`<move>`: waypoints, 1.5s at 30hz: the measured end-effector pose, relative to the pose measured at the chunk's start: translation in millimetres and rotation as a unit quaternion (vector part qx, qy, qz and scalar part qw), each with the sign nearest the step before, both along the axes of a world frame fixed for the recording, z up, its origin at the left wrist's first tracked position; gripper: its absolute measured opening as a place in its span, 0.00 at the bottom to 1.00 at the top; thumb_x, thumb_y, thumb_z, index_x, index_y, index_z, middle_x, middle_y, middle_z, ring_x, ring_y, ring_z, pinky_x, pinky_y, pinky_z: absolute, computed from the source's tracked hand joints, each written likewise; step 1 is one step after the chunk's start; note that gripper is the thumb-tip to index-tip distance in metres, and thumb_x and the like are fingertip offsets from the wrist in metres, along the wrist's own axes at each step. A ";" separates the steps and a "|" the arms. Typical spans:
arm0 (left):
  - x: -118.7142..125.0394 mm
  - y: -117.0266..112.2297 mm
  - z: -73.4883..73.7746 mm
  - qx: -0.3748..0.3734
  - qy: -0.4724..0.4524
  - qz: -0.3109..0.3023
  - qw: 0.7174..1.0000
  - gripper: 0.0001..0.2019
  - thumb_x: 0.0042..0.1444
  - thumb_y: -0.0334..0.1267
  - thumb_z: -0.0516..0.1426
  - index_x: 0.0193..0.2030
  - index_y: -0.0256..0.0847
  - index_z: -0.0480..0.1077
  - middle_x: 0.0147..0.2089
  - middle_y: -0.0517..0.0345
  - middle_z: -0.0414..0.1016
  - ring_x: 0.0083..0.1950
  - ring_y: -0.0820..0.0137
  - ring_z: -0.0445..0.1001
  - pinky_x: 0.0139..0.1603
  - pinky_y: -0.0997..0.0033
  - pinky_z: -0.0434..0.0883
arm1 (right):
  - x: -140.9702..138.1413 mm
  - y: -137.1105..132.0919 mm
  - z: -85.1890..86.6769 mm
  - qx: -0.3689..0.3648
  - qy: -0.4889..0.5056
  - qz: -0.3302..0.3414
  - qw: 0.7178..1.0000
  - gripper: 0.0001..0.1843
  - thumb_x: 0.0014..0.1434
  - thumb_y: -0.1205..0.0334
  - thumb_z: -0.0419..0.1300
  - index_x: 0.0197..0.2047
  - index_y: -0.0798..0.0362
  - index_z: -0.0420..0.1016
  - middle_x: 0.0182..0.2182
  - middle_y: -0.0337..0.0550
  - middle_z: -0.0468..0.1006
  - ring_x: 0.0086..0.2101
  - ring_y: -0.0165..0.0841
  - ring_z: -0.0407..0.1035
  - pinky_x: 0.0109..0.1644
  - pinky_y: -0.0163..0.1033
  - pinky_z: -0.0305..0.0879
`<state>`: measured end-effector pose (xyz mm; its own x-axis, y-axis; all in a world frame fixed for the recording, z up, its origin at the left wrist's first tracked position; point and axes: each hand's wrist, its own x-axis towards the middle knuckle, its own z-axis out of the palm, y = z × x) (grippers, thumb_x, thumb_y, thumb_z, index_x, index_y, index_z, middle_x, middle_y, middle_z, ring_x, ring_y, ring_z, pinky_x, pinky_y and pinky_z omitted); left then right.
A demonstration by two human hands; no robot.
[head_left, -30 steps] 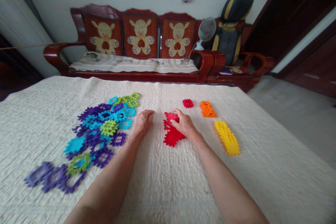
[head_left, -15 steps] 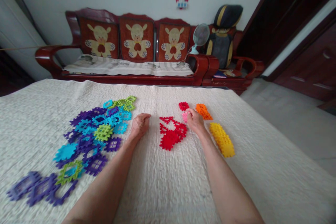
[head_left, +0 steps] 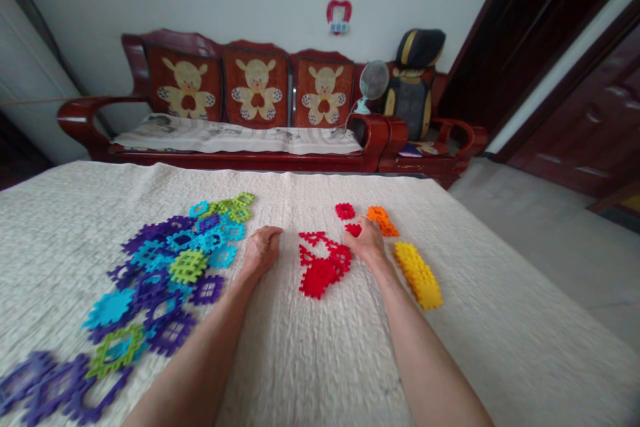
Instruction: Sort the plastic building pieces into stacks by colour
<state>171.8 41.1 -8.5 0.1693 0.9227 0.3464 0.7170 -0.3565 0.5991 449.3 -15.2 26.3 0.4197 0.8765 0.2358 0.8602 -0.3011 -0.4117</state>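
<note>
My right hand (head_left: 369, 240) has its thumb and fingers closed around the edge of a small red toothed plastic building piece (head_left: 353, 229). Just to its left lies a cluster of red interlocking pieces (head_left: 320, 273), with a separate red ring-shaped piece (head_left: 345, 211) farther back. Orange pieces (head_left: 383, 220) sit right behind this hand, and a row of yellow pieces (head_left: 419, 275) is to its right. My left hand (head_left: 263, 248) rests on the cloth with curled fingers and no piece showing in it. It is between the red cluster and a large pile of purple, blue and green pieces (head_left: 190, 240).
A quilted cream cloth (head_left: 300, 360) covers the table. Beyond its far edge stands a red wooden sofa (head_left: 240, 160) with bear cushions (head_left: 255, 87). A small fan (head_left: 374, 80) and a massage cushion (head_left: 413, 100) are at the right, near a dark door (head_left: 575, 120).
In my right hand, the piece that looked pale pink now shows as plain red, and the fingers have shifted around it. My left hand stays in place. The camera view has tilted up slightly.
</note>
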 end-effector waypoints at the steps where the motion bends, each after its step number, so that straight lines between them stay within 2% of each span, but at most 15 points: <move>1: -0.1 0.1 -0.4 0.003 -0.002 0.000 1.000 0.17 0.58 0.33 0.50 0.43 0.39 0.80 0.46 0.54 0.83 0.49 0.65 0.79 0.56 0.68 0.73 | 1.1 3.3 -1.7 0.035 0.006 0.005 0.999 0.25 0.53 0.56 0.60 0.54 0.57 0.73 0.46 0.55 0.76 0.49 0.43 0.69 0.56 0.44 0.64; 4: -0.4 0.8 -1.5 0.004 0.002 -0.003 1.000 0.17 0.57 0.32 0.50 0.42 0.40 0.80 0.46 0.54 0.83 0.49 0.66 0.79 0.55 0.69 0.73 | 4.7 18.3 -7.1 0.136 0.014 0.030 0.990 0.24 0.53 0.57 0.60 0.52 0.55 0.73 0.46 0.52 0.76 0.49 0.43 0.68 0.57 0.46 0.63; 7: -0.4 1.5 -2.6 0.012 0.000 -0.004 1.000 0.16 0.57 0.32 0.50 0.42 0.41 0.80 0.45 0.55 0.83 0.48 0.65 0.80 0.55 0.68 0.73 | 10.7 36.9 -11.6 0.189 0.019 0.036 0.981 0.22 0.51 0.57 0.61 0.49 0.53 0.74 0.43 0.50 0.76 0.47 0.43 0.68 0.56 0.48 0.64; 11: -0.1 1.9 -4.2 0.018 -0.009 -0.007 1.000 0.17 0.57 0.31 0.50 0.41 0.40 0.80 0.44 0.54 0.83 0.48 0.65 0.80 0.55 0.67 0.74 | 19.8 58.2 -14.9 0.205 0.021 0.031 0.978 0.22 0.49 0.57 0.62 0.48 0.54 0.74 0.42 0.51 0.76 0.46 0.44 0.68 0.55 0.49 0.65; 15: -0.1 2.3 -5.4 0.017 -0.009 -0.007 1.000 0.17 0.57 0.31 0.50 0.42 0.39 0.80 0.44 0.52 0.83 0.48 0.64 0.80 0.55 0.65 0.74 | 22.2 73.4 -17.3 0.189 0.029 0.040 0.981 0.24 0.50 0.55 0.62 0.49 0.55 0.74 0.43 0.54 0.76 0.46 0.45 0.69 0.55 0.51 0.65; 20: -0.4 2.8 -5.9 0.019 -0.006 -0.004 1.000 0.17 0.57 0.31 0.50 0.42 0.41 0.80 0.44 0.54 0.83 0.48 0.65 0.80 0.55 0.66 0.74 | 19.1 78.7 -19.3 0.203 0.039 0.049 0.977 0.25 0.49 0.54 0.63 0.50 0.55 0.73 0.45 0.55 0.75 0.48 0.47 0.69 0.57 0.53 0.64; 25: -0.4 2.8 -5.2 0.022 0.000 -0.007 1.000 0.17 0.57 0.32 0.50 0.41 0.40 0.80 0.44 0.54 0.83 0.48 0.65 0.80 0.54 0.67 0.74 | 22.2 55.9 -19.4 0.274 0.047 0.073 0.958 0.20 0.54 0.56 0.57 0.48 0.56 0.74 0.47 0.56 0.76 0.50 0.46 0.68 0.59 0.53 0.64; 27: -0.4 2.6 -4.1 0.016 0.003 -0.005 1.000 0.17 0.57 0.32 0.50 0.42 0.40 0.80 0.45 0.53 0.83 0.48 0.65 0.80 0.55 0.67 0.74 | 22.7 40.8 -22.3 0.256 0.081 0.090 0.959 0.18 0.54 0.58 0.54 0.46 0.55 0.75 0.44 0.54 0.78 0.46 0.44 0.71 0.56 0.52 0.66; 31: -0.5 1.9 -0.8 -0.001 0.010 -0.004 1.000 0.17 0.56 0.32 0.50 0.43 0.39 0.80 0.46 0.53 0.83 0.49 0.65 0.79 0.56 0.68 0.73 | 17.0 6.4 -28.4 0.165 0.170 0.153 0.959 0.17 0.51 0.59 0.54 0.43 0.53 0.77 0.40 0.49 0.80 0.39 0.39 0.73 0.48 0.47 0.71; 33: -0.3 1.4 1.1 -0.004 0.009 -0.008 1.000 0.18 0.56 0.33 0.49 0.43 0.40 0.80 0.46 0.53 0.83 0.50 0.65 0.79 0.56 0.68 0.73 | 11.2 -11.4 -27.3 0.136 0.203 0.195 0.950 0.18 0.50 0.61 0.54 0.44 0.52 0.77 0.42 0.47 0.80 0.41 0.38 0.74 0.49 0.46 0.71; 35: 0.0 0.7 2.6 -0.005 0.008 -0.008 1.000 0.18 0.56 0.33 0.49 0.43 0.40 0.80 0.47 0.54 0.83 0.50 0.65 0.79 0.57 0.68 0.73 | 4.3 -28.3 -23.0 0.124 0.225 0.243 0.935 0.20 0.50 0.62 0.55 0.47 0.51 0.76 0.47 0.47 0.79 0.47 0.39 0.73 0.55 0.46 0.69; 39: 0.8 -0.5 3.8 -0.015 0.009 -0.001 1.000 0.19 0.56 0.32 0.49 0.45 0.37 0.80 0.48 0.51 0.82 0.51 0.64 0.79 0.58 0.68 0.72 | -9.9 -53.4 -14.5 0.094 0.215 0.337 0.912 0.29 0.46 0.66 0.55 0.54 0.52 0.74 0.60 0.50 0.71 0.61 0.43 0.64 0.66 0.51 0.59; 45: 1.2 -0.4 1.0 -0.008 -0.003 0.000 1.000 0.18 0.57 0.31 0.50 0.44 0.40 0.80 0.47 0.53 0.82 0.50 0.65 0.79 0.58 0.68 0.72 | -23.2 -67.9 -15.7 0.074 0.137 0.382 0.911 0.39 0.42 0.68 0.54 0.61 0.50 0.70 0.66 0.49 0.65 0.65 0.45 0.57 0.70 0.56 0.52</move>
